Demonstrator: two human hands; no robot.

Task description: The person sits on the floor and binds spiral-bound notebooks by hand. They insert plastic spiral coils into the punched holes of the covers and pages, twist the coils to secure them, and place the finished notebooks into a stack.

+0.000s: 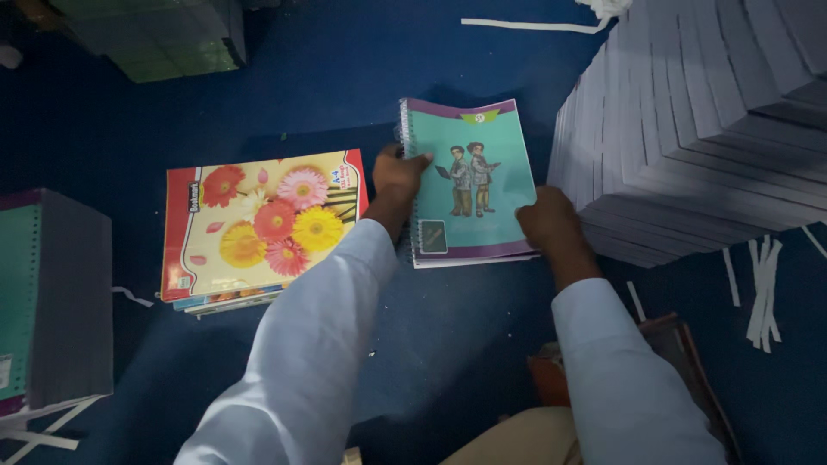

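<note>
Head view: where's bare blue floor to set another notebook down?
Bare floor lies above the flower notebook and teal notebook, below the dark stack. A second patch lies between the sleeves. It is crowded on the right: the paper pile sits beside the right hand, with paper strips below. The left hand fills the gap between the notebooks.

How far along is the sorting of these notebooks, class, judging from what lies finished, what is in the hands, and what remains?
Done: a small pile topped by the flower-cover notebook lies on the blue surface. In hand: the left hand and right hand grip the teal spiral notebook. Left: apparently the tall fanned stack beside it.
</note>
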